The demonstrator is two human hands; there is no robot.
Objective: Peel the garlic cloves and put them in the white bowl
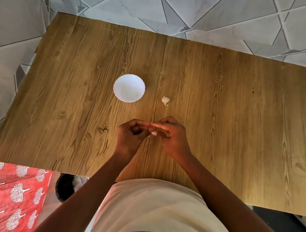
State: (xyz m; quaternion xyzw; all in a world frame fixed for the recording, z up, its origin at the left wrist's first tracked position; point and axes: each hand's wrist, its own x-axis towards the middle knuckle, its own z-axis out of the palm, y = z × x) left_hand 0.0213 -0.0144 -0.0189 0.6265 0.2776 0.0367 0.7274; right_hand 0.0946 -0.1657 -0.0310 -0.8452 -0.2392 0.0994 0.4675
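The two grips, left grip point(131, 132) and right grip point(171, 135), meet above the surface point(222, 122), pinching a garlic clove point(153, 132) between them. Beyond the left grip sits the bowl point(129, 88); beyond the right grip, just right of the bowl, lies a garlic piece point(165, 100).

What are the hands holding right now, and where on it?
A small pale garlic clove, pinched between the fingertips of the left hand and right hand. Which part of it each hand grips cannot be told.
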